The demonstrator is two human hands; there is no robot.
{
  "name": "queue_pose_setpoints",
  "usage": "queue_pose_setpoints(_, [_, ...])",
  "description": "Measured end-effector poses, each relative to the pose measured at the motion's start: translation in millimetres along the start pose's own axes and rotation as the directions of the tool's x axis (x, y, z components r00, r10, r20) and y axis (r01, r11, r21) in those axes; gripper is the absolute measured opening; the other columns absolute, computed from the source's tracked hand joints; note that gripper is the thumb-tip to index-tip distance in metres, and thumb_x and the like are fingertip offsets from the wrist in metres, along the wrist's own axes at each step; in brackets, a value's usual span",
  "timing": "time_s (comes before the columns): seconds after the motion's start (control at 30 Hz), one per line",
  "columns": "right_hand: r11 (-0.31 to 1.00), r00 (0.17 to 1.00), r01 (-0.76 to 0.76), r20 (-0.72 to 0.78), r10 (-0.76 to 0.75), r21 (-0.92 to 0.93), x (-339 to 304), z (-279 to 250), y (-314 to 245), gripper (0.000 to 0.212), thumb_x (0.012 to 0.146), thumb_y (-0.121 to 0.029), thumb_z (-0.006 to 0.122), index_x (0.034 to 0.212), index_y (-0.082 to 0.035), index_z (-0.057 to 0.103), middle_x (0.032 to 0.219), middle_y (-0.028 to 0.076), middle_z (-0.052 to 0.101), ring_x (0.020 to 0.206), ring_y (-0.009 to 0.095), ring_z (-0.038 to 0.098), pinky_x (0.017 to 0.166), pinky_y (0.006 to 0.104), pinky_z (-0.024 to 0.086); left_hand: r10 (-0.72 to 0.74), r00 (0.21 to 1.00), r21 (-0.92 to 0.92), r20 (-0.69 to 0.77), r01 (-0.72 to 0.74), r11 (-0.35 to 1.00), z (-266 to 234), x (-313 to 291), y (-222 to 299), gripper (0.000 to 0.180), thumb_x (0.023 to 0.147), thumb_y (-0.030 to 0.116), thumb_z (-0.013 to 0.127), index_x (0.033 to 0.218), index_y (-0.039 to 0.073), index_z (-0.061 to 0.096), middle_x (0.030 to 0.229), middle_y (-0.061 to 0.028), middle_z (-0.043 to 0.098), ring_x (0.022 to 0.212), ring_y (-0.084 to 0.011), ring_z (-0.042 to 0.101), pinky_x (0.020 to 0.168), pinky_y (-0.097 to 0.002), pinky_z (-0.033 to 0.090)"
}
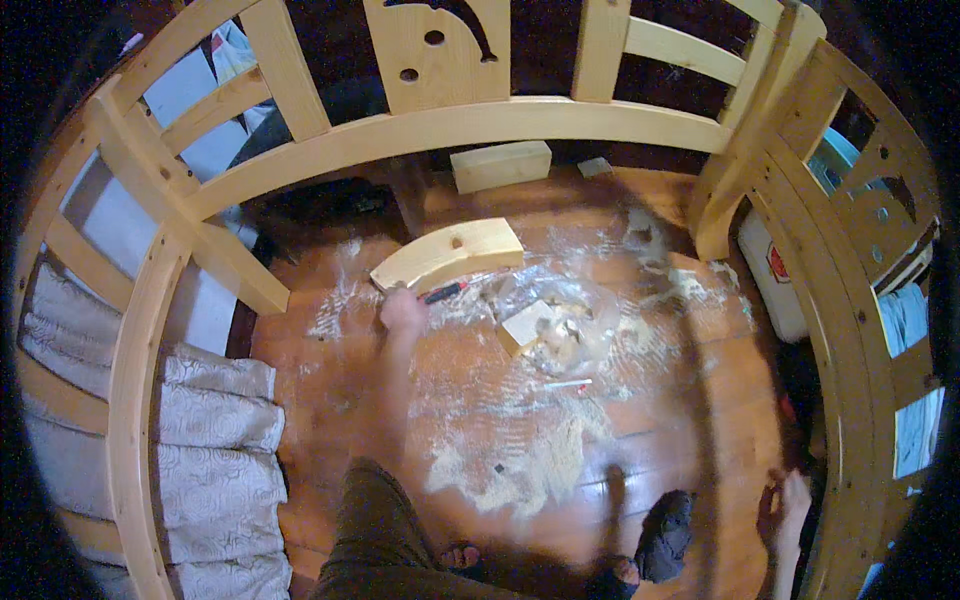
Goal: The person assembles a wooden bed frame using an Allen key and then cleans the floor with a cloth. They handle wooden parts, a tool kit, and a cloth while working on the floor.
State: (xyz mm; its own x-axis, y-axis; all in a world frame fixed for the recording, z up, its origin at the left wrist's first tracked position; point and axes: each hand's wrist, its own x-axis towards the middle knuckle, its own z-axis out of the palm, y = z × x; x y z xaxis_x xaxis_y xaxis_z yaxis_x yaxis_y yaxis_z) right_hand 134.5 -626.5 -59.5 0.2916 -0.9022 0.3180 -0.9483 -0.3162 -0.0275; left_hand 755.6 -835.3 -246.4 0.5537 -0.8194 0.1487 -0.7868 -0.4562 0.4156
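My left hand (403, 312) reaches down to the floor by the left end of a curved, pale wooden block (452, 252). Its fingers look curled, but blur hides what they hold. Right beside that hand is a slim red-and-black handled tool (443, 293); I cannot tell whether the fingers grip it. Low at the right, my right hand (785, 508) hangs near the wooden side frame, fingers loosely bent and apart, with nothing seen in them. A smaller wood block (527, 327) sits by a crumpled clear plastic bag (575, 335) holding small pieces.
Sawdust (520, 465) covers much of the wood floor. A thin white stick-like item (568, 385) lies there. Pale wooden rails (460, 125) surround me in front and at both sides. Another block (500, 166) stands beyond. Patterned grey cloth (220, 440) hangs left; a pale container (770, 275) stands right.
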Motion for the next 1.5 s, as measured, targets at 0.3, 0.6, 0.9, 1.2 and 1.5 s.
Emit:
queue_pose_setpoints(0.3, [0.996,0.841,0.057,0.54,-0.014,-0.064,-97,58,21,0.041,0.077,-0.014,0.051,0.116,-0.001,0.05,0.05,0.014,0.049,0.041,0.03,0.048,0.04,0.0417,0.039,0.024,0.992,0.109,0.127,-0.038,0.993,33,83,-67,0.078,0.052,0.028,0.078,0.116,0.003,0.04,0.114,-0.0221,0.045,0.095,-0.0356,0.056,0.077,-0.0434,0.047])
queue_pose_setpoints(0.6, [0.988,0.819,-0.134,0.569,0.069,0.073,-62,72,-43,0.008,0.068,-0.005,0.057,0.075,-0.006,0.056,0.065,0.012,0.052,0.057,0.032,0.052,0.048,0.0412,0.043,0.01,0.988,0.015,0.153,-0.012,1.0,23,66,-68,0.096,0.046,0.026,0.082,0.122,0.002,0.03,0.126,-0.0205,0.037,0.1,-0.034,0.053,0.079,-0.0443,0.047])
queue_pose_setpoints(0.9, [0.918,0.793,0.159,0.507,-0.338,0.364,24,107,-70,0.012,0.07,-0.013,0.059,0.082,-0.009,0.06,0.07,0.009,0.057,0.061,0.029,0.056,0.049,0.038,0.047,0.333,0.764,-0.772,0.553,0.319,0.55,-33,5,-50,0.057,0.071,0.009,0.062,0.121,0.004,0.035,0.093,-0.01,0.055,0.069,-0.0193,0.057,0.056,-0.0269,0.046])
queue_pose_setpoints(1.2, [0.758,0.792,0.198,0.355,-0.497,0.621,87,102,-148,0.031,0.074,-0.009,0.057,0.104,-0.005,0.052,0.087,0.011,0.056,0.075,0.028,0.057,0.065,0.0368,0.049,0.359,0.821,-0.81,0.444,0.198,0.551,-58,-108,-82,0.031,0.08,0.017,0.053,0.11,0.01,0.046,0.076,-0.0019,0.049,0.055,-0.0091,0.044,0.046,-0.0226,0.038])
queue_pose_setpoints(1.5, [0.081,0.728,-0.675,0.68,-0.085,0.733,62,119,-162,0.116,0.07,-0.052,0.067,0.133,0.005,-0.013,0.132,0.03,0.027,0.117,0.033,0.039,0.095,0.0417,0.036,0.177,0.407,-0.442,0.896,0.855,0.27,-108,-192,69,0.029,0.079,0.035,0.051,0.096,0.011,0.053,0.075,0.0009,0.054,0.051,-0.01,0.048,0.043,-0.0247,0.039])
